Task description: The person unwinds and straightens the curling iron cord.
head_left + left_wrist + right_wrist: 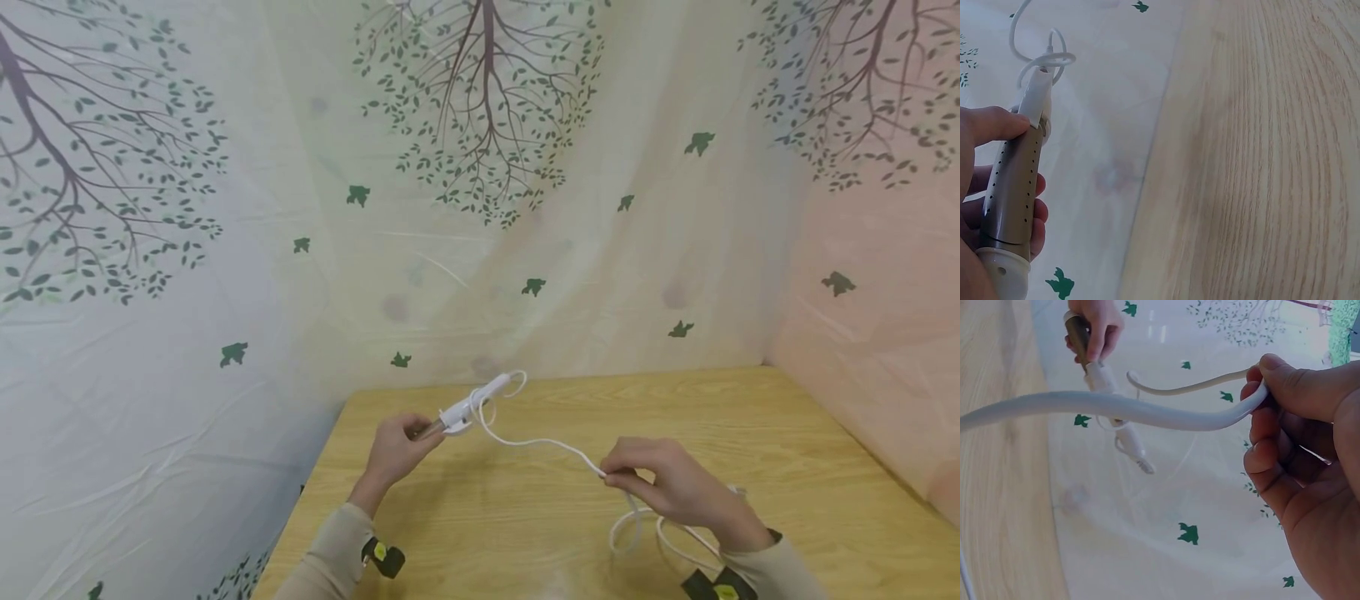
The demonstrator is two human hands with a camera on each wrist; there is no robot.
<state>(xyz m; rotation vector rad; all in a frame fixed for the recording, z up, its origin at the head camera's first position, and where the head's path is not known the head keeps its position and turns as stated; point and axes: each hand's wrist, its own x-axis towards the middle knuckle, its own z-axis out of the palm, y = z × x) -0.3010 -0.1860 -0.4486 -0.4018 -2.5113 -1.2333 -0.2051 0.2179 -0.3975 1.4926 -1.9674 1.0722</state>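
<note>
My left hand grips a curling iron by its brown barrel, above the table. The white handle points away and up to the right. In the left wrist view, the barrel has rows of small holes and a white end cap; the thumb presses near the handle. A white cord leaves the handle's end and loops around the handle. To the right, my right hand pinches this cord between thumb and fingers, as the right wrist view shows with the cord close up.
Loose coils of the cord lie on the wooden table under and beside my right hand. Sheeting printed with trees and leaves hangs behind the table and along its sides.
</note>
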